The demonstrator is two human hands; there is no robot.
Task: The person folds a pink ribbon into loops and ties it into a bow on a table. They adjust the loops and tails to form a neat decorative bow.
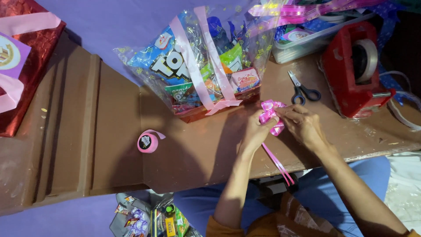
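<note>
Both your hands meet right of centre in the frame, over the brown table (197, 149). Left hand (253, 131) and right hand (302, 125) close in on a pink bow (269, 115) from either side. The fingers of both are pinched shut on its loops, tips nearly touching, so the loops stay gathered and the bow keeps its shape. Two long tails (277, 163) of the same ribbon hang from the bow down past the table edge toward your lap, left free.

Bow sits just right of the hamper (197, 66), close to its front corner. The hamper is a low tray of snack packs wrapped in clear starred film, banded by two pale pink strips that cross down its front; it stands at upper centre, near enough to reach.

Scissors (302, 90) lie closed just above your right hand, handles toward you. Red tape dispenser (353, 70) stands at upper right, roll facing the hands. Clear box (302, 41) of ribbon scraps behind it.

Pink ribbon roll (148, 142) lies alone left of centre, one end curling loose, well apart from the hands. Red foil parcel (26, 61) at upper left edge. More snack packs (153, 217) on the floor at bottom left.
</note>
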